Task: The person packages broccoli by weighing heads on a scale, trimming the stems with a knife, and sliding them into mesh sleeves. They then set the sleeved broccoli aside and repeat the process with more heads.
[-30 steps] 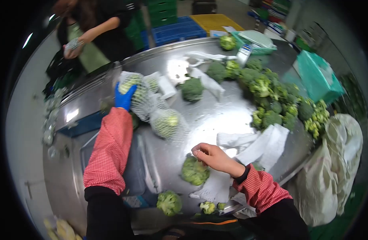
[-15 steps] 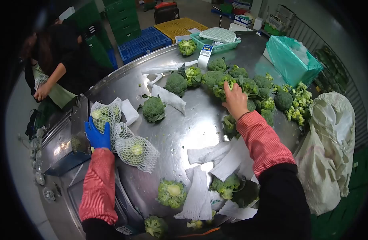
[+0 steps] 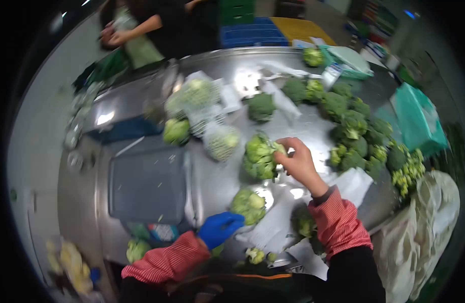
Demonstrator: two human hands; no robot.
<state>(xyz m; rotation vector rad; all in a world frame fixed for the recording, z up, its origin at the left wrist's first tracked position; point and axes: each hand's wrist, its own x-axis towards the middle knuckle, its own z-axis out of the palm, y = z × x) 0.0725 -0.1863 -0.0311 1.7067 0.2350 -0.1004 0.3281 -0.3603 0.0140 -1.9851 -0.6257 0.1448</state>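
My right hand (image 3: 299, 164) grips a head of broccoli (image 3: 259, 157) by its stem and holds it over the middle of the steel table, tilted with the stem end toward my fingers. My left hand (image 3: 220, 230), in a blue glove, is low over the near part of the table with its fingers stretched out to the right. Its fingertips are right by another broccoli head (image 3: 248, 206) and a white net sleeve (image 3: 270, 227). Broccoli heads in white foam netting (image 3: 222, 142) lie at the left of the table.
A pile of broccoli (image 3: 353, 123) covers the right side, beside a green plastic bag (image 3: 419, 118) and a whitish sack (image 3: 419, 242). A grey lidded bin (image 3: 149, 184) and a steel machine (image 3: 124, 113) stand at left. Another person (image 3: 157, 25) works at the far left.
My right hand has drawn a broccoli head from the pile toward the middle. My left hand has left the netted broccoli and come down to the near side. The view has turned left.
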